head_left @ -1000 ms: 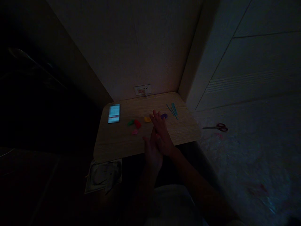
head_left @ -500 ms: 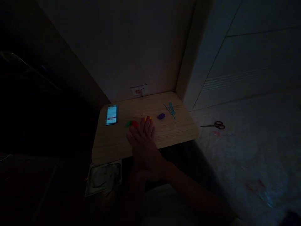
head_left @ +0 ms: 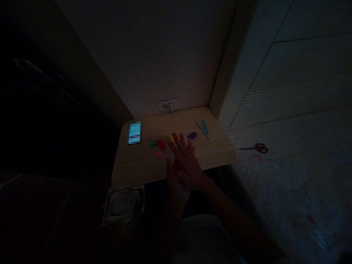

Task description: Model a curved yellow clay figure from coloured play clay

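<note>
On the left of the table [head_left: 129, 165], I saw the green piece [head_left: 154, 143] beside the red piece [head_left: 161, 144], whose long axis slanted from far left to near right. Nearer lay the pink piece [head_left: 158, 154], closer to the left hand [head_left: 178, 187]. Rightward, the yellow piece [head_left: 172, 139] peeked past the right hand [head_left: 190, 165], which was pressed over the left, fingers spread; I couldn't tell what the palms held. The purple piece [head_left: 192, 135] lay far right of them.

Wooden table [head_left: 132, 165]: phone [head_left: 134, 132], red lump [head_left: 161, 144], purple lump [head_left: 192, 135].
</note>
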A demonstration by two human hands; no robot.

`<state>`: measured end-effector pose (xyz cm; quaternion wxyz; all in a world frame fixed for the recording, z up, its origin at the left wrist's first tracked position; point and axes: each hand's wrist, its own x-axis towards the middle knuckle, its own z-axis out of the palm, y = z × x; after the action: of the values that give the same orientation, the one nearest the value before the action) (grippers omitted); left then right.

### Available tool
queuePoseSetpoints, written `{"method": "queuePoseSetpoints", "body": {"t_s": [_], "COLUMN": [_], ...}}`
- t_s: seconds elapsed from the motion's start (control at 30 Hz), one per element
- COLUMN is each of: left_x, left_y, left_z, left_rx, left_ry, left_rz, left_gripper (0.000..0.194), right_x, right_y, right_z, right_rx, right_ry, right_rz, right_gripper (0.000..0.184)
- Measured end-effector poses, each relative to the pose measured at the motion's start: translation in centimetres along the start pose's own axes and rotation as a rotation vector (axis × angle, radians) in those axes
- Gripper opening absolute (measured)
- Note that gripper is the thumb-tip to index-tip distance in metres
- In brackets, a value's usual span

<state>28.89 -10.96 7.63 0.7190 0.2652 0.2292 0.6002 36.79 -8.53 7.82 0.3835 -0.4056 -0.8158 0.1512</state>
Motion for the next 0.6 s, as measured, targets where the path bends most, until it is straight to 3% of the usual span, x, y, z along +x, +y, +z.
{"method": "queuePoseSetpoints", "body": {"t_s": [0.13,0.27,0.4,0.5,0.6], "left_x": [0.4,0.8,1.6,2.8,4.3], "left_y": [-0.1,-0.4,-0.7,-0.4,0.5], "left_z": [-0.5,-1.8,-3.1,-4.7,-6.9], "left_rx": [-0.070,-0.047,0.063,0.313,0.791], "left_ry": [0.070,0.086,0.076,0.090,0.066], "left_rz": [-0.060,-0.237,-0.169,-0.077,0.080], "left_gripper": [0.048,0.033,0.033,0.039,0.030], "right_x": [-0.4,-0.5,-0.9,-1.6,-2.2], "right_y": [0.4,2.1,4.5,6.9,10.1], "right_z": [0.8,0.9,-0.4,-2.2,-4.6], "right_rx": [-0.103,-0.170,-0.101,-0.066,-0.142], "right_ry": [0.007,0.194,0.362,0.489,0.582], "right_rz": [0.066,0.281,0.286,0.287,0.517], "right_gripper": [0.085,0.065,0.044,0.026,0.023]}}
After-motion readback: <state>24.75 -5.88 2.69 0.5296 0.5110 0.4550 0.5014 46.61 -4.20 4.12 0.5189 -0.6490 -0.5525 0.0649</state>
